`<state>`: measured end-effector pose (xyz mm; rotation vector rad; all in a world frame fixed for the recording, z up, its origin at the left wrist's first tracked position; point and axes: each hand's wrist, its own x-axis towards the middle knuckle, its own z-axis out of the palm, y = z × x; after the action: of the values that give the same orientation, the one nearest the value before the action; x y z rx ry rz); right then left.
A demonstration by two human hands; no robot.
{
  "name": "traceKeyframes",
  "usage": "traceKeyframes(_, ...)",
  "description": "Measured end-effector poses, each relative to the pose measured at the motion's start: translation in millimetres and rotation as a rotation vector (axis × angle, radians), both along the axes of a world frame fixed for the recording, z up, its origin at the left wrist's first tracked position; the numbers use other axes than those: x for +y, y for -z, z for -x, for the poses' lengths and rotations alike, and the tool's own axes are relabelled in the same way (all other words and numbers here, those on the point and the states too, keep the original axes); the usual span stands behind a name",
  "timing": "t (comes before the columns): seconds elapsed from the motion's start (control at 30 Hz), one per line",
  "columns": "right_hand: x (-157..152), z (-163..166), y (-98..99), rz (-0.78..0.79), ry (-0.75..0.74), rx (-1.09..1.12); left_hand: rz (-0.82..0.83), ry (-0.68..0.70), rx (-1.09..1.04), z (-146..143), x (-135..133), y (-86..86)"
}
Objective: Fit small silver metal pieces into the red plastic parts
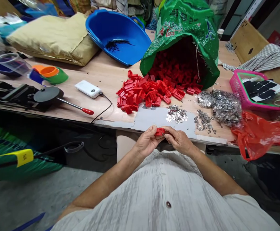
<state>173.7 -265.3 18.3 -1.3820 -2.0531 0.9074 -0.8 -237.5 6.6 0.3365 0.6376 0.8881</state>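
Note:
In front of my body, at the table's near edge, my left hand [147, 141] is closed around the left end of a small red plastic part [160, 131]. From the other side my right hand [179, 140] pinches at the part's right end with thumb and forefinger. Whether a tiny metal piece sits between those fingertips is too small to tell. Just beyond my hands, small flat shiny metal pieces [176, 114] lie heaped on a grey sheet [151, 118]. Behind them is a pile of similar red parts [144, 91], spilling from a green woven sack [180, 29].
To the right are more metal bits [204, 121], a clear bag of them [226, 107], a red plastic bag [267, 131] and a pink basket [238, 85]. Leftward stand a white power bank [88, 89], a red-tipped lever tool [48, 95] and a blue basin [123, 53].

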Motion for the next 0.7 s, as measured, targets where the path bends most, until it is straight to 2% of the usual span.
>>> traceKeyframes(0.2,-1,2,3.7,-0.055,0.072,-0.077,0.103,-0.065,0.007,-9,-6,-1.8)
traceKeyframes(0.43,5,4,13.1,-0.043,0.087,0.105,0.086,-0.093,-0.049,-5,-8,8.0)
traceKeyframes(0.5,13,2,11.8,-0.012,0.096,0.065,0.094,-0.046,-0.019,1,-9,15.2)
traceKeyframes(0.6,34,-2,12.6,-0.028,0.189,-0.054,0.151,0.064,0.093,7,-13,33.6)
traceKeyframes(0.7,64,-2,19.0,-0.074,0.249,-0.194,0.306,0.098,0.221,5,-15,59.0)
